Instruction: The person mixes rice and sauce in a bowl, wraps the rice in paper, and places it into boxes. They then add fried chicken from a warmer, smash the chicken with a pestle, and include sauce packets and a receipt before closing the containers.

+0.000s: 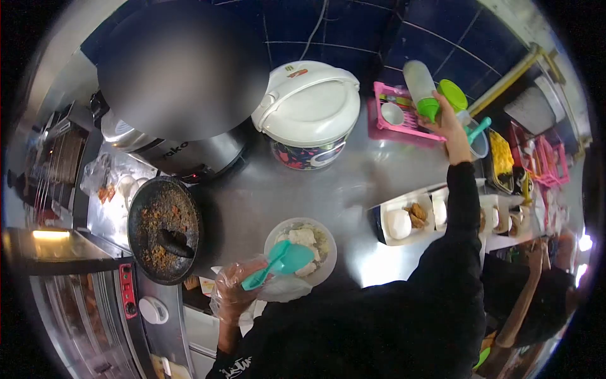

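To handle this well, the left hand (236,287), in loose clear plastic, should hold the teal spoon (292,258) steady and low over the pale bowl (331,265), with the plastic clear of the food (307,237). Its fingers are closed around the spoon's handle, at about 8 o'clock from the bowl. The right hand (449,126) is stretched towards 1 o'clock, its fingers at the green cap of the squeeze bottle (418,80); I cannot tell whether they grip it or only touch it. A firm hold on the body, rather than the cap, would be safer, and the sleeve should pass well above the open boxes (401,225) at 2 o'clock from the bowl.

The bowl sits on the shiny steel surface (265,189), round and wide-rimmed, with whitish, lumpy food inside. The spoon is smooth and deep; the bottle looks cloudy white, tilted with its cap end lower, by the pink basket (419,136).
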Demonstrator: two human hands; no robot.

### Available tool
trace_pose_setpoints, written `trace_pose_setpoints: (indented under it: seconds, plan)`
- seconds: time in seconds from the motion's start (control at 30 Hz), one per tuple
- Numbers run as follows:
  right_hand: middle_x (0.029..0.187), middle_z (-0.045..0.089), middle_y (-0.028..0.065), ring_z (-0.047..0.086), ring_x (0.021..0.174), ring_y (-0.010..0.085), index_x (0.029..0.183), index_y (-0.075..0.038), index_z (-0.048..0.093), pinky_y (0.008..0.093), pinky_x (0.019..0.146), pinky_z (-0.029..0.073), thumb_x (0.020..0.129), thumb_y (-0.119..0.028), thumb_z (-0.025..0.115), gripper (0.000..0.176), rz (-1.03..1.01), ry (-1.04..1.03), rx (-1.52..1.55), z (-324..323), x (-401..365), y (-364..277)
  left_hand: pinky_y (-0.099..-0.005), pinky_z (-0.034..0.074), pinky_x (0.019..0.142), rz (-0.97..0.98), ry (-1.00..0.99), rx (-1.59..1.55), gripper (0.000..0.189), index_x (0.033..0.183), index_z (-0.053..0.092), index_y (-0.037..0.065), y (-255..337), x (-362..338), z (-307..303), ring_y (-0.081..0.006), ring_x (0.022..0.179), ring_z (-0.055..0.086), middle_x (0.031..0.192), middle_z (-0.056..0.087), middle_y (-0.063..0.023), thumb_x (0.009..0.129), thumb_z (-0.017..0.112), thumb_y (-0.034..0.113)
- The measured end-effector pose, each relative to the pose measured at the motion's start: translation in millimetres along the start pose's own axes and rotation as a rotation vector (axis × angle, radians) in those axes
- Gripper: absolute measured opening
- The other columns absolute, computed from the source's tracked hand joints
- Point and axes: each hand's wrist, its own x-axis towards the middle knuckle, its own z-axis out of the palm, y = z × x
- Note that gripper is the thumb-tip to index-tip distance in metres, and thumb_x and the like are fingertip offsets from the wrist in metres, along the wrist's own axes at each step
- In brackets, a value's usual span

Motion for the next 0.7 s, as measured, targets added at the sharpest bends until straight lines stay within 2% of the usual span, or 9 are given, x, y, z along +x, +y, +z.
trace_pose_setpoints:
  seconds: [0.07, 0.13, 0.2, 0.27, 0.33, 0.43, 0.53, 0.57, 0.7]
  plan:
    - [0.104, 0.061, 0.0114, 0.062, 0.085, 0.0233, 0.114, -0.004, 0.051, 0.0379, 0.068, 0.05, 0.078, -0.033, 0.067, 0.049, -0.214, 0.035, 0.111, 96.4, -85.0, 22.9, -0.0339, 0.049, 0.061, 0.073, 0.044, -0.004, 0.033, 0.092, 0.066, 0.015, -9.1, 0.3, -2.4, -0.0226, 0.07, 0.063, 0.087, 0.069, -0.0036, 0.063, 0.081, 0.015]
    - [0.11, 0.059, 0.0115, 0.06, 0.098, 0.0248, 0.123, -0.002, 0.046, 0.042, 0.083, 0.048, 0.078, -0.021, 0.065, 0.052, -0.257, -0.168, 0.054, 114.5, -121.9, 54.3, -0.0327, 0.048, 0.058, 0.125, 0.07, -0.036, 0.033, 0.092, 0.066, 0.016, -14.7, 1.5, -6.7, -0.0214, 0.066, 0.062, 0.087, 0.069, -0.0024, 0.063, 0.081, 0.015]
    - [0.118, 0.054, 0.011, 0.052, 0.113, 0.0265, 0.129, -0.003, 0.04, 0.0455, 0.098, 0.039, 0.075, -0.014, 0.067, 0.061, -0.317, -0.303, -0.065, 130.3, -141.3, 95.8, -0.0321, 0.048, 0.059, 0.153, 0.078, -0.096, 0.032, 0.091, 0.067, 0.015, -18.8, 3.9, -12.1, -0.0218, 0.063, 0.061, 0.087, 0.069, -0.0025, 0.063, 0.081, 0.015]
    - [0.125, 0.05, 0.0109, 0.047, 0.119, 0.0253, 0.133, -0.004, 0.035, 0.0405, 0.102, 0.036, 0.073, -0.018, 0.073, 0.072, -0.282, -0.383, 0.133, 189.2, -177.5, 128.4, -0.0316, 0.048, 0.058, 0.204, 0.096, -0.089, 0.031, 0.091, 0.067, 0.014, -22.2, 2.6, -17.3, -0.0218, 0.062, 0.061, 0.087, 0.07, -0.0027, 0.063, 0.081, 0.014]
    - [0.13, 0.045, 0.0106, 0.043, 0.122, 0.0239, 0.134, -0.004, 0.032, 0.0373, 0.102, 0.036, 0.072, -0.026, 0.076, 0.08, -0.229, -0.407, 0.38, 213.7, -190.2, 169.0, -0.031, 0.049, 0.058, 0.289, 0.133, -0.01, 0.031, 0.09, 0.067, 0.013, -26.7, 2.1, -23.0, -0.0216, 0.063, 0.063, 0.087, 0.07, -0.0031, 0.063, 0.081, 0.013]
    - [0.125, 0.049, 0.0116, 0.048, 0.117, 0.0223, 0.131, -0.002, 0.036, 0.0377, 0.099, 0.038, 0.067, -0.033, 0.081, 0.084, -0.307, -0.232, 0.298, 241.4, -211.2, 218.4, -0.0298, 0.051, 0.06, 0.273, 0.09, -0.136, 0.031, 0.091, 0.066, 0.011, -23.0, 3.2, -34.1, -0.0224, 0.07, 0.066, 0.087, 0.069, -0.0075, 0.064, 0.081, 0.009]
    - [0.119, 0.054, 0.0121, 0.053, 0.11, 0.0215, 0.126, 0.001, 0.04, 0.0374, 0.095, 0.041, 0.066, -0.028, 0.083, 0.08, -0.475, -0.168, -0.056, 251.9, -222.0, 239.2, -0.031, 0.052, 0.063, 0.264, 0.076, -0.211, 0.033, 0.092, 0.065, 0.011, -23.0, 0.7, -43.8, -0.0223, 0.07, 0.067, 0.088, 0.069, -0.0092, 0.063, 0.08, 0.005]
    - [0.113, 0.057, 0.0123, 0.055, 0.105, 0.0202, 0.122, 0.003, 0.044, 0.0357, 0.092, 0.043, 0.064, -0.018, 0.083, 0.074, -0.5, -0.093, -0.086, 259.8, -231.5, 238.9, -0.0309, 0.052, 0.063, 0.27, 0.077, -0.218, 0.033, 0.092, 0.065, 0.011, -25.1, 0.8, -45.7, -0.0223, 0.07, 0.067, 0.088, 0.069, -0.0092, 0.063, 0.08, 0.005]
    - [0.111, 0.059, 0.0125, 0.057, 0.102, 0.0203, 0.12, 0.003, 0.046, 0.0339, 0.089, 0.045, 0.062, -0.011, 0.082, 0.069, -0.651, -0.036, -0.203, 267.8, -245.6, 246.6, -0.031, 0.051, 0.065, 0.242, 0.124, -0.14, 0.031, 0.091, 0.065, 0.01, -28.4, -4.2, -53.0, -0.0234, 0.074, 0.067, 0.087, 0.069, -0.0086, 0.064, 0.08, 0.008]
